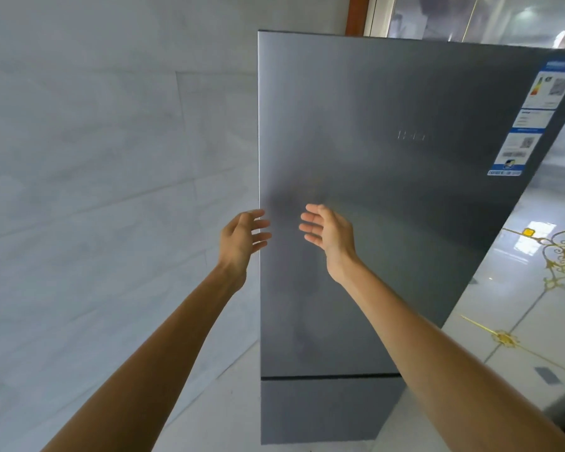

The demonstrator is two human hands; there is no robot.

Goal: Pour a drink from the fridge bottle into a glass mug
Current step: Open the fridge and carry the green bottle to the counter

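Two bare hands reach up to a closed grey fridge.

The fridge [388, 190] stands tall in the middle, its big upper door shut, next to a pale wall [111, 158] on the left. The left hand [242, 238] is by the door's left edge, fingers spread and holding nothing. The right hand [327, 231] is just to its right, in front of the door, also spread with nothing in it. A sticker [532, 119] sits far right on the door. No bottle or mug shows.
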